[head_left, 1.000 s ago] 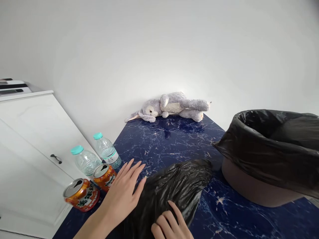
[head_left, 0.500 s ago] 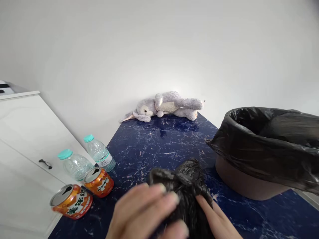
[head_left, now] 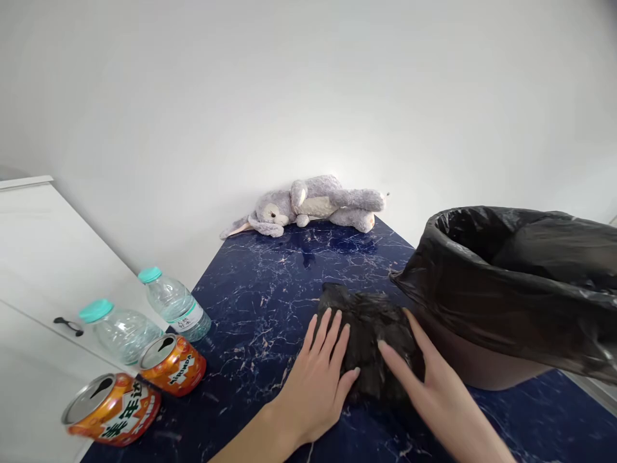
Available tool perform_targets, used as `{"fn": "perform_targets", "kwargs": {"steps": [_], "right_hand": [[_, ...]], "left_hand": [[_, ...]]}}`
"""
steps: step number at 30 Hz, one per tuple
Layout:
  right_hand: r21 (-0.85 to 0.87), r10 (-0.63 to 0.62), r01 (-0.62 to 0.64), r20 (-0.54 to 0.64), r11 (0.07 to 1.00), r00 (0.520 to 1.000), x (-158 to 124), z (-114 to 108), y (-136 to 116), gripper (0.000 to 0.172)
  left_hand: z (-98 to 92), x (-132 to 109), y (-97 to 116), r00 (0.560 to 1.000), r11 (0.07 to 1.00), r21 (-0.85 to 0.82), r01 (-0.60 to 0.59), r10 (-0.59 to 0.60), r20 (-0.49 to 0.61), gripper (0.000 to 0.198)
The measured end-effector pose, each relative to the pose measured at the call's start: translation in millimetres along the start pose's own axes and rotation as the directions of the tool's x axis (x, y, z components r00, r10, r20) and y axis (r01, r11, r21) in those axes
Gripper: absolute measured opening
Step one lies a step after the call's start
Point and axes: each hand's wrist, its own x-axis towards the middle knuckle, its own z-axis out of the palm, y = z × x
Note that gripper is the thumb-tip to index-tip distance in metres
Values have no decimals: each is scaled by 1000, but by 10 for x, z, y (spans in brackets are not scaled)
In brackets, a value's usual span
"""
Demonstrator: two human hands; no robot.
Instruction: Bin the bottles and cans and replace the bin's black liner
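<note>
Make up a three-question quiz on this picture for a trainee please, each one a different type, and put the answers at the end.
1. True or false: the grey plush rabbit lies at the far end of the blue marbled table.
2. How many orange metal cans are in view?
3. The left hand touches which? A) the grey plush rabbit; B) the crumpled black plastic bag; C) a capped clear bottle.

Key: 1 true; 2 two; 3 B.

Home room, apparently: plush rabbit (head_left: pixel 315 204) on marbled tabletop (head_left: pixel 255 308), white cabinet (head_left: pixel 53 257).
</note>
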Motion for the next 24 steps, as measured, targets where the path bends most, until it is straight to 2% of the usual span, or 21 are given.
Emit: {"fn": "perform_targets", "kwargs": {"steps": [1, 2, 4, 6, 8, 10, 13, 15, 21, 24], "right_hand": [[-146, -146, 138, -45, 980, 988, -79, 26, -7, 84], [-268, -297, 273, -53, 924, 953, -159, 56, -29, 81], [-417, -540, 491, 2, 765, 842, -280, 127, -98, 75], [-488, -678, 645, 137, 588, 722, -304, 203, -145, 74], [-540, -708, 706, 258, 459, 657, -231, 278, -107, 76], [-594, -675, 691, 311, 411, 669, -115, 338, 25, 78], [-628, -588, 641, 337, 441, 735, 17, 381, 292, 82], [-617, -530, 629, 371, 473, 763, 50, 373, 427, 86], [-565, -355, 600, 490, 566, 796, 85, 294, 497, 83], [-541, -231, 566, 564, 622, 793, 142, 255, 472, 77]], "left_hand": [[69, 33, 5, 999, 1000, 10, 24, -23, -33, 69], [127, 66, 9, 997, 999, 19, 40, -39, -61, 70], [203, 133, 11, 995, 999, 20, 43, -42, -85, 73], [225, 192, 1, 999, 1000, -9, 8, -8, -52, 75], [211, 239, -25, 999, 998, -63, -31, 32, 15, 75], [187, 266, -68, 995, 992, -123, -38, 50, 89, 72], [173, 275, -167, 985, 983, -183, 13, 19, 171, 65], [181, 274, -243, 980, 978, -205, 43, -1, 201, 63], [221, 279, -365, 983, 970, -224, 94, -54, 176, 64], [237, 273, -362, 987, 971, -218, 101, -71, 143, 64]]}}
